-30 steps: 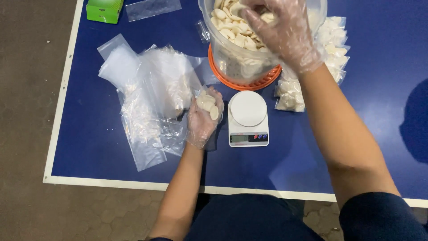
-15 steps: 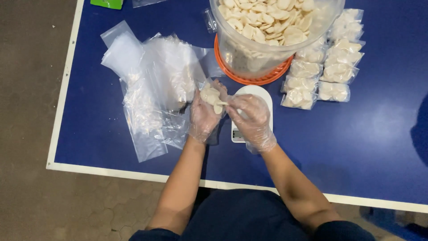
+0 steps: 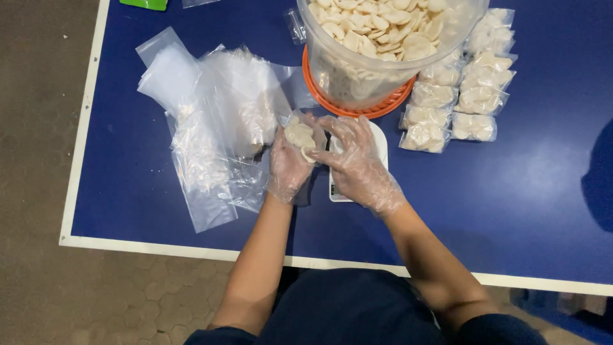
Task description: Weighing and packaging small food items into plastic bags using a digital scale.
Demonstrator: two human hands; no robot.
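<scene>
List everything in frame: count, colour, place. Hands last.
table: 1, blue top with white edge, fills most of the view
tub: 1, clear, full of pale crackers, top centre on an orange lid
orange lid: 1, under the tub
filled bags: about nine, clear with pale crackers, right of the tub
empty bags: a loose pile, clear, count unclear, left part of table
scale: 1, white, mostly hidden under the hands
green thing: 1, top left edge, cut off
left hand: clear glove, holds a small bag of crackers
right hand: clear glove, fingers at that bag
</scene>
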